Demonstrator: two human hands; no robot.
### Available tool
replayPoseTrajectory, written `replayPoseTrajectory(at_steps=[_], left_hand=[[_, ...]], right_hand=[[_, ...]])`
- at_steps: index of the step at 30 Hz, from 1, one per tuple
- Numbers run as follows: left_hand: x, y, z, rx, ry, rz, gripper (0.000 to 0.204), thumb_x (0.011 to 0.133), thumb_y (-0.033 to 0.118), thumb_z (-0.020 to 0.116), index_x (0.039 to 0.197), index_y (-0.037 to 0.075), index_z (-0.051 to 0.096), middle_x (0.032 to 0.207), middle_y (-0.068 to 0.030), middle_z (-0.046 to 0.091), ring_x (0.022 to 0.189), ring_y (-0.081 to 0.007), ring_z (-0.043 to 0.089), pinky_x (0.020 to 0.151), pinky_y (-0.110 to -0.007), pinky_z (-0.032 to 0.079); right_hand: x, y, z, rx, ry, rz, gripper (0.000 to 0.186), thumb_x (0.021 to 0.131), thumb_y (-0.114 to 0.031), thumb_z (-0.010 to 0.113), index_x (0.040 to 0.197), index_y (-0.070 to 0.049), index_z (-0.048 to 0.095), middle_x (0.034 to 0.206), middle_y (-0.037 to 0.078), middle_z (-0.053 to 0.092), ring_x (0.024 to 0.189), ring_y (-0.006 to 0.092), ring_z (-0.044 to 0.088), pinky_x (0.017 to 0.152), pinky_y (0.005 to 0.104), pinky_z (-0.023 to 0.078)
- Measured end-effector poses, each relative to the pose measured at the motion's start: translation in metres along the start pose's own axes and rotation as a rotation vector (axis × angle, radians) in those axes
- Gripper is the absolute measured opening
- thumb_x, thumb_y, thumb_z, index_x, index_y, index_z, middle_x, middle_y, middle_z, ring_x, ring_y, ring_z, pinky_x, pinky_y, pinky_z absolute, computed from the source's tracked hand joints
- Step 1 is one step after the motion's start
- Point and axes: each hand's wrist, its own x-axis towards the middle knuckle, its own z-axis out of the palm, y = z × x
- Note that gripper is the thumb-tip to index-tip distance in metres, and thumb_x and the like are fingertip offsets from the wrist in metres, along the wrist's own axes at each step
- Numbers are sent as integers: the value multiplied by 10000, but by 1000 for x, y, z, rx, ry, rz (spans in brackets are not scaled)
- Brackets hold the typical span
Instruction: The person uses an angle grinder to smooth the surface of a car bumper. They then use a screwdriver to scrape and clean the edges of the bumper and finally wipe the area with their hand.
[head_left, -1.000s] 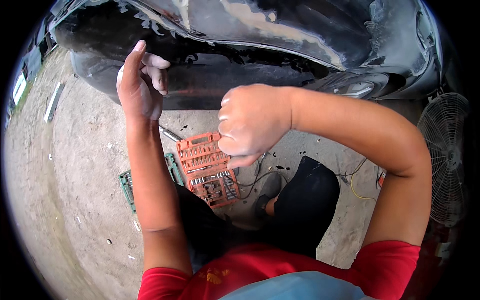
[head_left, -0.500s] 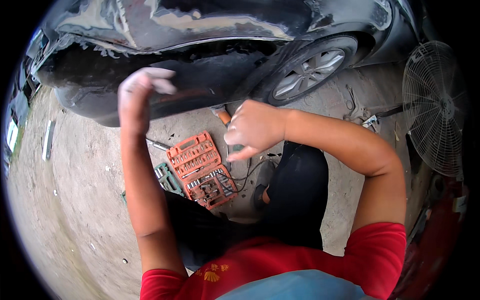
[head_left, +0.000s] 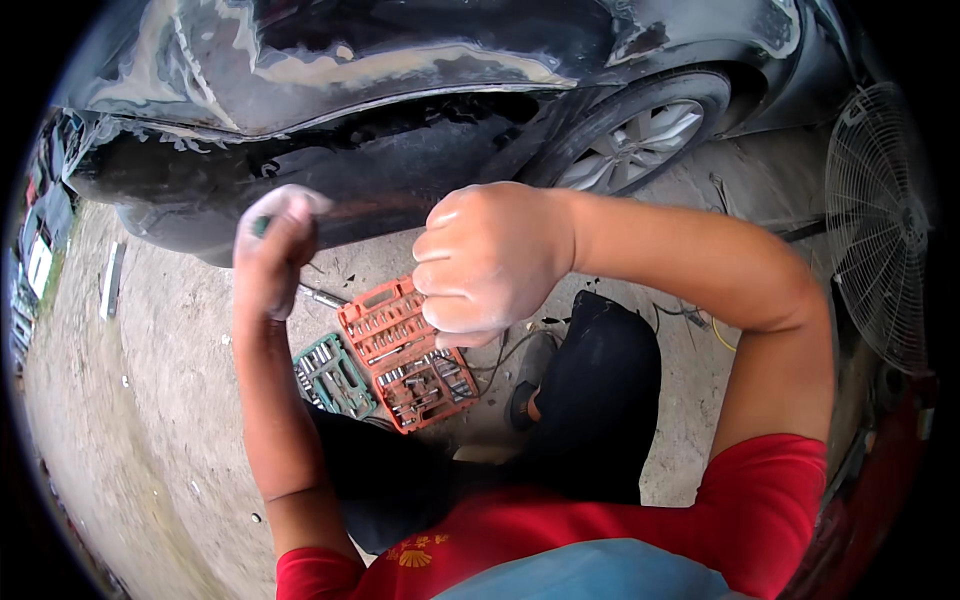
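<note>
My left hand (head_left: 275,245) is raised in front of the lower side of a dark car (head_left: 400,170), its fingers curled and partly smeared by motion. A small dark green piece (head_left: 262,226), perhaps a tool's handle, shows in its grip; most of it is hidden. To the right, my right hand (head_left: 490,260) is closed in a fist, back of the hand up; whatever it may hold is hidden. Pale dust coats both hands. Below them, an open orange socket set case (head_left: 385,292) lies on the ground, partly covered by my right hand.
A green socket case (head_left: 350,378) lies beside the orange one, with a metal bar (head_left: 322,296) near its top. The car's wheel (head_left: 635,145) is ahead to the right. A large caged fan (head_left: 880,230) stands at far right. A dark cable (head_left: 510,350) runs near my shoe (head_left: 530,385).
My left hand has lowered, its fingers going from stretched out to curled around the green piece. A green piece showed under my right hand before; that hand has risen closer, still closed.
</note>
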Motion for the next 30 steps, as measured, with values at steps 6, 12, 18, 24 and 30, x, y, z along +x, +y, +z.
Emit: replayPoseTrajectory(at_steps=[6,12,18,24,30], left_hand=[[15,-34,-53,-46,367,10,326,1100,323,785,896,77,721,656,105,463,560,-32,343,547,-270,232],[22,-26,-49,16,366,66,359,1075,334,820,896,23,818,600,104,464,533,-36,369,525,-285,232],[7,-10,-68,-63,359,79,344,1091,331,795,925,30,793,607,98,471,525,-47,345,529,-281,241],[-9,1,-81,-165,491,55,342,1075,344,808,912,47,762,608,122,441,506,-24,323,501,-284,191],[-43,6,-58,-103,294,8,371,1144,389,695,1230,42,791,823,36,631,710,-82,563,668,-279,440]], right_hand=[[-38,83,-8,-139,-101,-4,379,854,-390,824,705,-162,560,711,17,572,657,235,627,604,400,534],[33,39,46,-3,-80,-151,302,824,-328,783,689,-163,569,673,6,582,637,231,642,595,394,541],[67,97,50,-127,-182,-68,274,839,-305,753,668,-157,598,642,33,640,652,278,717,619,431,588],[98,114,47,-179,-263,-125,298,825,-299,798,676,-161,579,673,43,638,663,282,704,613,428,572],[117,21,65,61,-71,570,291,932,-315,840,912,-90,656,708,67,627,638,310,685,612,449,537]])
